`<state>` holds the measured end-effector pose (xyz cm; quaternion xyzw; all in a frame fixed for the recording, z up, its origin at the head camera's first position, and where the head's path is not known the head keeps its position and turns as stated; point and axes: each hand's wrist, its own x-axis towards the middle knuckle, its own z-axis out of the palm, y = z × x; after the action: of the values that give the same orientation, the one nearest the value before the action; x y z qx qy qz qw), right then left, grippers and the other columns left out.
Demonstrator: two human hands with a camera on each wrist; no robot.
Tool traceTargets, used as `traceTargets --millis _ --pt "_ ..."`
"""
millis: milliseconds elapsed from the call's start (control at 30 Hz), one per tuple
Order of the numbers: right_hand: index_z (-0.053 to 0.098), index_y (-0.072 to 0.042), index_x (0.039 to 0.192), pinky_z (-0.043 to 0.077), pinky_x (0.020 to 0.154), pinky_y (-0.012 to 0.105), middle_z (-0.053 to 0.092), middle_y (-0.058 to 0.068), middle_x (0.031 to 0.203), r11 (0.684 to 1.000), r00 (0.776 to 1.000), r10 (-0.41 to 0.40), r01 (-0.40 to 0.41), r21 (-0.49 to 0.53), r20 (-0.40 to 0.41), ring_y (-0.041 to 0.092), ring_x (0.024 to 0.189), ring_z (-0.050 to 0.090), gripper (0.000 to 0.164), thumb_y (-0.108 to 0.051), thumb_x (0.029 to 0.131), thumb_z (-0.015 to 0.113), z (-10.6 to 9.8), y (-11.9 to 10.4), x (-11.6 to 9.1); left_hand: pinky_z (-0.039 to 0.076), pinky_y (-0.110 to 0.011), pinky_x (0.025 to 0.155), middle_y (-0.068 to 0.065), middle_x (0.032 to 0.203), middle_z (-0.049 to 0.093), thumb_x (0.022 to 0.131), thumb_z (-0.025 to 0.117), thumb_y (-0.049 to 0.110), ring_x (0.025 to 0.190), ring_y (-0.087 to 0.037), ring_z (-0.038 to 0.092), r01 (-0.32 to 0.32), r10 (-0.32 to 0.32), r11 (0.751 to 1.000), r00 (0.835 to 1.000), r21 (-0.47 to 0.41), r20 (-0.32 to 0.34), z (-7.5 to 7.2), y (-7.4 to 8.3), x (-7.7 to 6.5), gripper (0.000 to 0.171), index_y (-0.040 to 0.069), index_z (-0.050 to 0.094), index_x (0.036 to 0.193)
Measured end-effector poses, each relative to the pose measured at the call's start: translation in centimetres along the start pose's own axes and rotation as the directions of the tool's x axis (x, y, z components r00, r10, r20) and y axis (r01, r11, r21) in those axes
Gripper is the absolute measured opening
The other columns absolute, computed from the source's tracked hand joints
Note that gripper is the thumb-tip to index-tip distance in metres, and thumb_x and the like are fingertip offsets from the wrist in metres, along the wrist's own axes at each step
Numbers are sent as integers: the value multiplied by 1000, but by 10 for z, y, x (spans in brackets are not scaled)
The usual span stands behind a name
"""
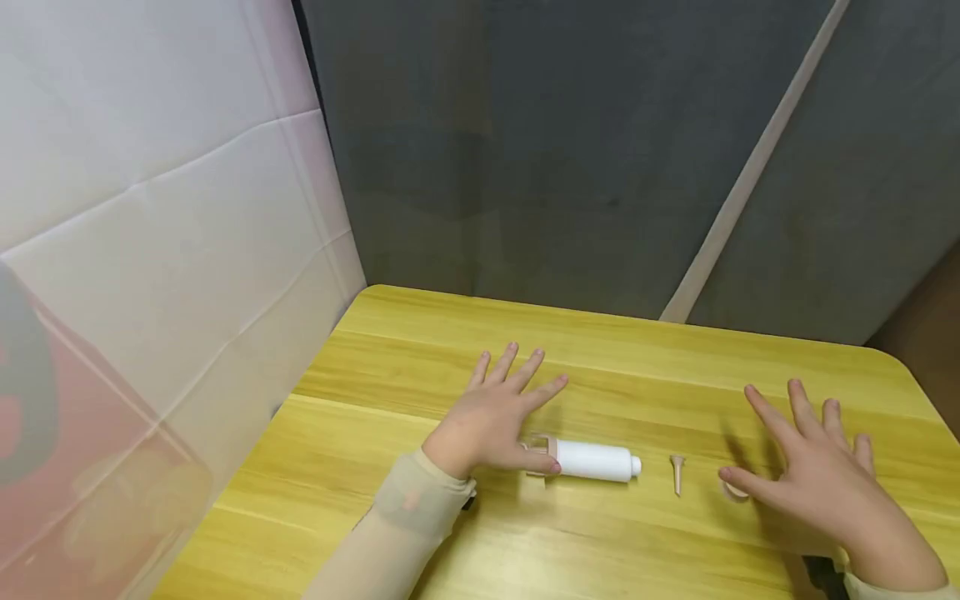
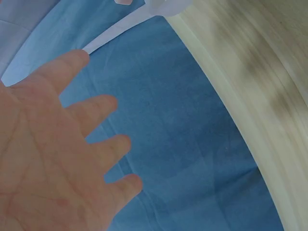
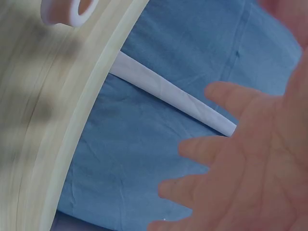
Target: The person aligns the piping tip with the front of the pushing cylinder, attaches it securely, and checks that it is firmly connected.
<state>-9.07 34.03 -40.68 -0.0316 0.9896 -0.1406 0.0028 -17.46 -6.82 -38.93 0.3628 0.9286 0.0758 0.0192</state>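
Observation:
A white cylindrical bottle (image 1: 596, 461) lies on its side on the table, with a pinkish collar and a clear part at its left end. My left hand (image 1: 487, 421) is spread above that end and hides part of it; whether the thumb touches the bottle I cannot tell. To the right lies a small beige piece (image 1: 677, 475), shaped like a golf tee. My right hand (image 1: 817, 475) is spread over the table's right side, its thumb partly covering a small round piece (image 1: 735, 490). A ring-shaped piece (image 3: 58, 12) shows in the right wrist view. Both palms hold nothing.
The yellow wood-grain table (image 1: 420, 358) has rounded far corners. Behind it hangs a dark curtain (image 1: 525, 167) with a pale diagonal strip (image 1: 750, 175). A white fabric wall (image 1: 187, 208) with a red print stands at the left.

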Motion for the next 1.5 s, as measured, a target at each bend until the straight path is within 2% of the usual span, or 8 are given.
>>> traceTargets --millis 233,400,533,667,833,1067,1300,1500 --pt "19 -13 172 3 97 95 -6 41 168 1000 1000 -16 17 18 -7 79 141 -5 106 -62 95 73 3 2 3 4 -68 126 -11 177 15 83 72 80 161 -46 5 -3 3 1000 1000 1 13 1 1 0 106 32 33 169" --pt "43 1 159 39 95 84 35 49 151 994 993 -105 103 44 49 74 129 40 93 -35 87 90 19 -4 9 5 -67 126 -10 177 15 83 72 80 161 -45 6 -8 9 1000 1000 -1 26 2 3 0 107 33 32 170" --pt "66 -1 141 58 82 57 64 30 127 986 982 -158 152 61 104 41 101 67 64 -15 83 91 34 -14 17 7 -65 126 -10 177 17 83 72 79 161 -44 10 -14 15 1000 999 -4 32 3 3 1 105 33 34 169" --pt "79 -8 120 57 73 43 73 11 113 986 977 -164 158 55 133 18 86 64 36 -3 85 86 42 -16 21 12 -62 127 -9 176 21 85 71 78 161 -42 14 -34 35 999 998 -22 53 9 6 3 100 32 38 168" --pt "83 -10 104 61 73 42 74 3 103 987 979 -150 140 76 138 20 84 70 22 1 86 85 44 -14 21 20 -59 127 -9 176 23 86 69 80 161 -40 18 -52 54 998 994 -26 90 15 12 7 99 33 39 167" --pt "82 -11 95 60 81 50 74 2 96 995 991 -52 41 89 126 28 90 71 15 0 85 86 41 -10 12 22 -58 127 -9 175 25 87 69 79 160 -40 21 -85 85 996 992 -3 94 13 17 14 98 32 39 167" --pt "83 -7 101 58 87 56 78 9 102 986 990 41 -62 155 136 34 97 73 14 -6 87 86 41 -19 10 29 -59 124 -10 172 33 88 72 73 157 -40 29 -129 129 992 988 -8 79 21 25 17 94 31 42 166" --pt "84 -5 102 58 88 54 78 9 102 986 993 54 -69 149 101 30 95 73 19 -8 84 90 38 -30 17 35 -55 122 -8 168 41 91 74 65 153 -38 39 -169 168 985 985 18 42 23 39 30 86 29 46 164"
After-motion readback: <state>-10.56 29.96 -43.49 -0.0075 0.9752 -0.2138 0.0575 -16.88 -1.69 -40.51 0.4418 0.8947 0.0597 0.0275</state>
